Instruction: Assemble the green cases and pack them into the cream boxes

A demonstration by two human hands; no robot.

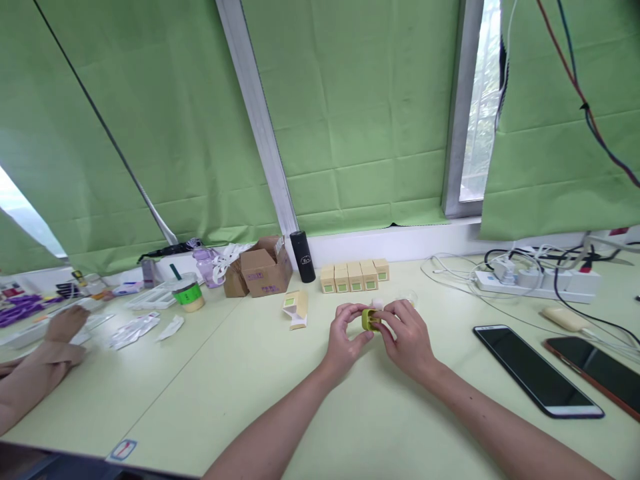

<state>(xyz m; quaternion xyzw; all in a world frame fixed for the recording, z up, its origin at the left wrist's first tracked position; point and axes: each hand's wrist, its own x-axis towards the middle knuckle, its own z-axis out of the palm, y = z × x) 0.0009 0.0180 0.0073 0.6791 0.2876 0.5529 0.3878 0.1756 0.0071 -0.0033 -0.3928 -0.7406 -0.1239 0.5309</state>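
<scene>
A small yellow-green case [369,320] is held up over the table between my two hands. My left hand [345,337] grips it from the left, thumb below and fingers above. The fingers of my right hand [407,337] are closed at its right side and opening; whether they pinch something small inside is hidden. Just behind the hands lie a small whitish piece [377,304] and a clear round plastic piece [409,296], partly covered by my right hand. Left of my left hand, a small carton [296,305] lies with its flap open.
Several small closed cartons [356,277] stand in a row behind my hands, near a black bottle [303,257] and a cardboard box [267,270]. On the right are a phone [537,370], another phone [600,370] and a power strip [537,283]. Another person's hand [67,323] is far left.
</scene>
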